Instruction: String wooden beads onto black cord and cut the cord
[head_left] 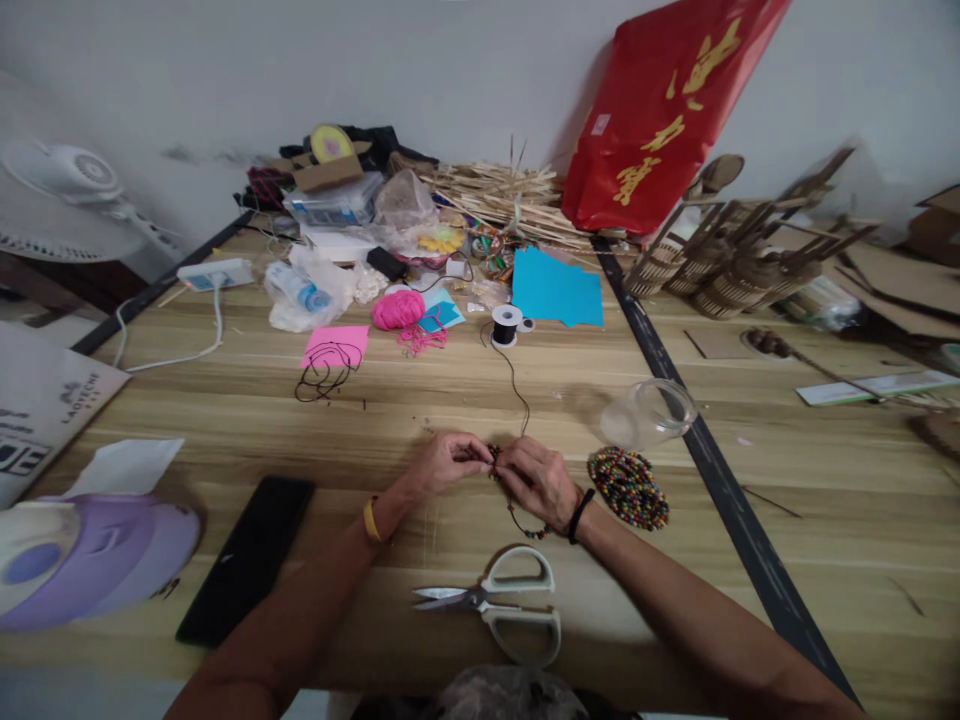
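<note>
Two bare hands meet at the middle of the wood-grain tabletop [360, 420], their fingertips almost touching over a small dark cluster of a beaded cord [536, 534]. The left hand [454, 462], with a yellow band [371, 520] on its wrist, pinches the cluster from the left between thumb and forefinger. The right hand [543, 482], with a black band [580, 516] on its wrist, pinches it from the right, fingers curled; which strand each one grips is too small to tell. From there the beaded cord drops in a loop beneath the right hand, and its lower stretch of coloured beads shows on the tabletop just below that palm, on the side nearer the person.

Beyond the hands, a spool of black cord [505, 326] stands on end, and a strand from it runs down to the right hand's knuckles. A heap of multicoloured bead strings [628, 487] lies near the right wrist, just in front of a clear jar [637, 418]. Nearer the person, below both hands, white-handled scissors [472, 598] lie with their blades slightly apart, pointing left. A black smartphone [251, 555] lies beside the left forearm.
</note>
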